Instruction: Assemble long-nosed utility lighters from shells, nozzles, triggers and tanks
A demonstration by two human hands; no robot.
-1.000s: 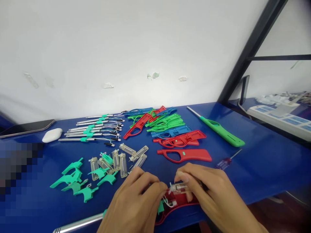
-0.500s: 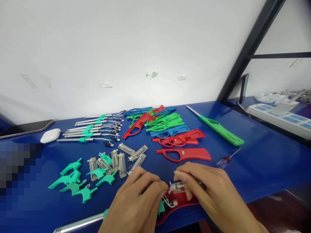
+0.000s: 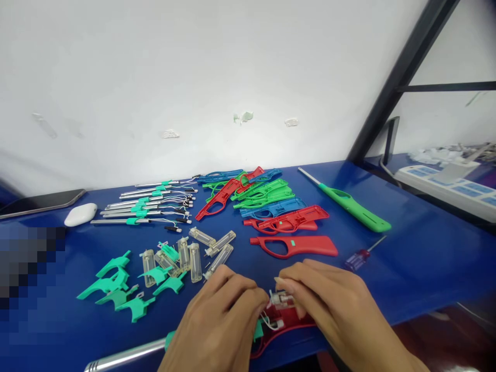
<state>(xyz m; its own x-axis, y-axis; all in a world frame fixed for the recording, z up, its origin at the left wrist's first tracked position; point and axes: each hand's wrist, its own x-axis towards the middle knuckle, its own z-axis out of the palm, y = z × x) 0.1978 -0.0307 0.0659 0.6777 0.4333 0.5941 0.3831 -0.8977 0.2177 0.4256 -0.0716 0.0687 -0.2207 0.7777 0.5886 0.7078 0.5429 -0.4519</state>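
Several blue labels (image 3: 473,189), left hand (image 3: 220,323) holding red shell (image 3: 293,316), right hand (image 3: 337,305) pinching clear tank (image 3: 283,300)

Rods (image 3: 141,213) left of shells (image 3: 267,195), beyond hands (image 3: 215,320)

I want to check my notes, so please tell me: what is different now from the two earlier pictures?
Very little: the right hand's fingers seem to have shifted slightly toward the left hand, covering a bit more of the clear tank. Nothing was newly grasped or released. The left hand stays over the red shell; the screwdriver and green lighter lie as before.
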